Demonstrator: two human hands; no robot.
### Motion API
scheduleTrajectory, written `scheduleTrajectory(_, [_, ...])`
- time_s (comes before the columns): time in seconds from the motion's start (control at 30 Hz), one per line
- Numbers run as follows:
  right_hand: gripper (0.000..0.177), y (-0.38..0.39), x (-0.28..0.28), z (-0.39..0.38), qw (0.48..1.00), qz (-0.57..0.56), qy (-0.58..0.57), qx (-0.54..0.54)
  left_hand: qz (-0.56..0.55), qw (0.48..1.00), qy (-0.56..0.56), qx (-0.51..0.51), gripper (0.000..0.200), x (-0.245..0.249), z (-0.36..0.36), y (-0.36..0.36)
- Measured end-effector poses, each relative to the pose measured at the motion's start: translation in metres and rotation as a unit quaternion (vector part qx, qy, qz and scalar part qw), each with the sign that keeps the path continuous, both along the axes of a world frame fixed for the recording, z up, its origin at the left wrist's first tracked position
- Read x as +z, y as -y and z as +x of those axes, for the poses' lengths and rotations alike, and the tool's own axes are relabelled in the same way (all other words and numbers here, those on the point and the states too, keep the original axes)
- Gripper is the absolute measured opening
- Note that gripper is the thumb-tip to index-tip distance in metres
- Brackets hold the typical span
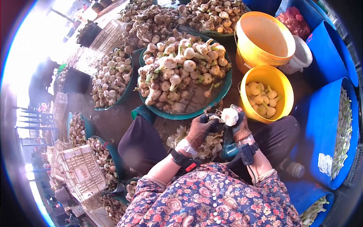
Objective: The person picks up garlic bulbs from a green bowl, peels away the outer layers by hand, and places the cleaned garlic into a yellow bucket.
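Note:
A white, partly peeled garlic bulb (230,116) is gripped in my gloved right hand (241,128), just left of the yellow bucket. My gloved left hand (200,130) is closed beside it, fingertips pinching a papery strip of garlic skin (214,116) at the bulb's left side. Beyond my hands stands a wide green tub (166,112) heaped with unpeeled garlic bulbs (176,70). Peeled bulbs (261,97) lie inside the yellow bucket (286,89). Loose garlic skins (210,145) are piled below my hands, between my knees.
Stacked yellow buckets (264,36) and a white bucket (300,56) stand behind at the right. Blue barrels (321,125) line the right side, one holding garlic stems (342,132). More garlic tubs (111,79) and plastic crates (83,170) are at the left.

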State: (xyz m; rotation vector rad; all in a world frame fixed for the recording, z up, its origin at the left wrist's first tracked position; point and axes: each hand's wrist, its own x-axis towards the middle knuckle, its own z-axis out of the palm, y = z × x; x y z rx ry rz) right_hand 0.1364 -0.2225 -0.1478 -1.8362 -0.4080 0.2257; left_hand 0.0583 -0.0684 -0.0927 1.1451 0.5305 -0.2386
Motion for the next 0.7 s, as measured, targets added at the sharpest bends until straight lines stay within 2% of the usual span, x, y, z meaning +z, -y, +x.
scheduleTrajectory(0.03, [0.013,0.001,-0.004,0.002,0.998,-0.011,0.043,0.041,-0.028,0.999,0.022,0.022,0.021,0.013,-0.003,-0.003])
scheduleTrajectory(0.13, [0.004,-0.005,0.002,-0.006,0.992,0.120,-0.043,0.002,-0.082,0.995,0.038,0.047,0.018,0.047,-0.014,-0.029])
scheduleTrajectory(0.2, [0.007,0.001,0.018,-0.006,0.989,-0.075,0.129,-0.003,-0.116,0.973,0.178,-0.087,0.019,0.057,-0.022,-0.051])
scheduleTrajectory(0.23, [0.031,0.007,0.008,-0.001,0.986,-0.140,0.075,0.059,-0.034,0.977,0.088,-0.192,0.022,0.072,-0.031,-0.058])
scheduleTrajectory(0.27, [0.028,0.006,-0.016,0.000,0.998,0.015,-0.060,0.010,0.114,0.928,0.108,-0.339,0.035,0.086,-0.025,-0.061])
scheduleTrajectory(0.3, [0.024,-0.001,-0.048,-0.002,0.966,0.169,-0.193,-0.035,0.179,0.904,0.094,-0.377,0.040,0.081,-0.026,-0.059])
scheduleTrajectory(0.33, [0.024,-0.003,-0.027,-0.001,0.843,0.356,-0.401,-0.037,0.244,0.875,0.078,-0.411,0.045,0.070,-0.027,-0.056])
scheduleTrajectory(0.37, [0.024,-0.006,-0.005,-0.001,0.642,0.496,-0.574,-0.109,0.395,0.822,0.117,-0.393,0.048,0.050,-0.027,-0.056])
scheduleTrajectory(0.4, [0.024,-0.006,-0.013,-0.006,0.746,0.428,-0.499,-0.107,0.458,0.834,0.090,-0.293,0.048,0.044,-0.025,-0.049])
scheduleTrajectory(0.43, [0.022,-0.010,0.013,-0.015,0.769,0.453,-0.446,-0.063,0.407,0.876,0.050,-0.254,0.048,0.037,-0.017,-0.047])
scheduleTrajectory(0.47, [0.024,-0.005,0.022,-0.013,0.955,0.174,-0.241,0.024,0.350,0.913,0.012,-0.211,0.048,0.030,-0.008,-0.048])
scheduleTrajectory(0.5, [0.026,-0.001,0.030,-0.011,0.990,-0.137,0.011,0.030,0.409,0.893,0.031,-0.185,0.050,0.023,-0.002,-0.048])
scheduleTrajectory(0.53, [0.029,-0.007,0.014,-0.006,0.993,-0.006,-0.119,-0.015,0.467,0.869,0.047,-0.157,0.051,0.015,0.004,-0.050])
scheduleTrajectory(0.57, [0.029,-0.003,0.002,-0.007,0.960,0.112,-0.250,-0.062,0.523,0.840,0.060,-0.132,0.053,0.007,0.010,-0.057])
scheduleTrajectory(0.6, [0.029,-0.008,0.012,-0.007,0.893,0.224,-0.375,-0.109,0.585,0.807,0.015,-0.078,0.053,-0.001,0.019,-0.068])
scheduleTrajectory(0.63, [0.027,-0.007,0.002,0.005,0.763,0.353,-0.522,-0.146,0.639,0.768,-0.031,-0.027,0.054,-0.009,0.033,-0.082])
scheduleTrajectory(0.67, [0.025,0.007,-0.038,0.030,0.675,0.416,-0.601,-0.103,0.687,0.722,-0.076,0.023,0.055,-0.018,0.047,-0.096])
scheduleTrajectory(0.7, [0.029,0.011,-0.004,0.046,0.610,0.494,-0.616,-0.067,0.703,0.700,-0.122,0.040,0.056,-0.028,0.061,-0.112])
